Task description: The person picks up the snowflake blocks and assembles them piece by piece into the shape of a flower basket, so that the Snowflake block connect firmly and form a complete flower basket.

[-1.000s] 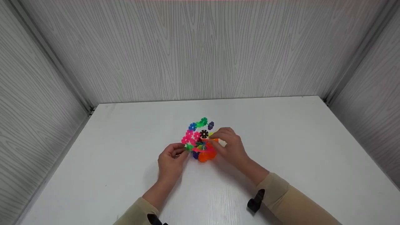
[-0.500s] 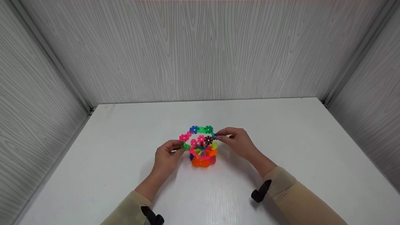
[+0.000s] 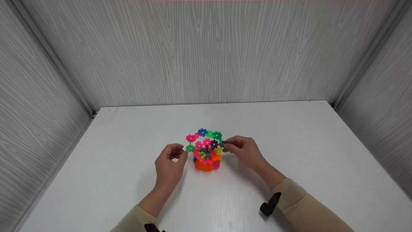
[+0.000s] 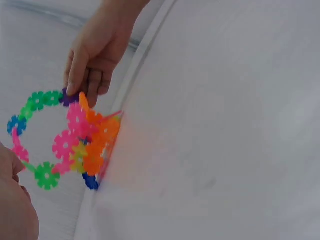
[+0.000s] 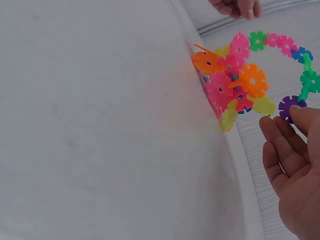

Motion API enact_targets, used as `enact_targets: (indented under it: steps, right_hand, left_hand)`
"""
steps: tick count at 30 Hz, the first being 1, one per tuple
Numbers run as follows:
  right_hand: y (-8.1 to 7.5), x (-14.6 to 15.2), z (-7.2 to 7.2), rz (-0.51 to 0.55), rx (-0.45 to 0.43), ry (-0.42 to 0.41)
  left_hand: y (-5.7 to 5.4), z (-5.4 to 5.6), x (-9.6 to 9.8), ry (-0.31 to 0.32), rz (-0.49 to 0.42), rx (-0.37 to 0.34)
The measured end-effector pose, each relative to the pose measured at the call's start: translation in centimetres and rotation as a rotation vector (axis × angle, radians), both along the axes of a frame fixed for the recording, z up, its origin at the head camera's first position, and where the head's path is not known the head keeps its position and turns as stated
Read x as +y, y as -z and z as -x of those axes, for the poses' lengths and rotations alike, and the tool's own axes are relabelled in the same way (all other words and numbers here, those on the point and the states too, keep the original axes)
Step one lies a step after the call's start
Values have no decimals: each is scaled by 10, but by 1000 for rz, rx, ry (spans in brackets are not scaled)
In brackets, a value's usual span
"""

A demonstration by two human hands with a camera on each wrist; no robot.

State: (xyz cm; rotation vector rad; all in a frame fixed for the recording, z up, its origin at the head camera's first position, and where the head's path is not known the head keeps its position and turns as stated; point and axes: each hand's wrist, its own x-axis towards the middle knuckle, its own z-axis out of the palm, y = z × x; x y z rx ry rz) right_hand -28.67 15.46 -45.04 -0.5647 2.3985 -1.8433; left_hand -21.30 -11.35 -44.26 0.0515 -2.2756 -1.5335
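A little basket-like build of interlocking plastic snowflake discs (image 3: 206, 165) stands on the white table, with orange, pink and yellow discs in its body. From it rises an arched chain of pink, blue (image 3: 202, 132) and green discs. My right hand (image 3: 246, 153) pinches the purple disc (image 5: 291, 108) at the chain's right end, between thumb and fingers. On the other side, my left hand (image 3: 169, 166) hovers beside the green disc (image 4: 47, 176), its thumb and fingers loosely curved with nothing between them. A dark disc (image 3: 214, 144) shows inside the arch.
The white table (image 3: 128, 129) runs back to a grey wood-grain panel (image 3: 206, 51). Similar panels stand at the left (image 3: 35, 112) and right. Black wrist straps (image 3: 270, 204) sit over the beige sleeves (image 3: 309, 206).
My right hand has moved from the body's upper rim out to the purple disc and taken hold of it. My left hand has let go of the green disc and drawn slightly left.
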Motion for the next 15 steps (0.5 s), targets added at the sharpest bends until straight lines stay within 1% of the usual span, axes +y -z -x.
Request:
enact_targets:
  steps: [1,2,4,6,8,11,15]
  right_hand:
    - [0,0,-1,0,0,4]
    - [0,0,-2,-2,2,9]
    - [-1,0,-5,2,5,17]
    - [-1,-1,-6,6,6,25]
    - [-1,-1,-8,11,14,32]
    - [-1,-2,-8,15,27,48]
    - [-2,-3,-9,22,25,64]
  left_hand:
    - [-1,-5,6,26,25,32]
    - [-2,-9,12,66,47,63]
    - [-3,-13,24,160,96,115]
    - [-3,-14,35,245,145,153]
    - [-2,-13,44,299,186,164]
    - [0,-9,54,323,250,159]
    - [1,-4,58,307,296,122]
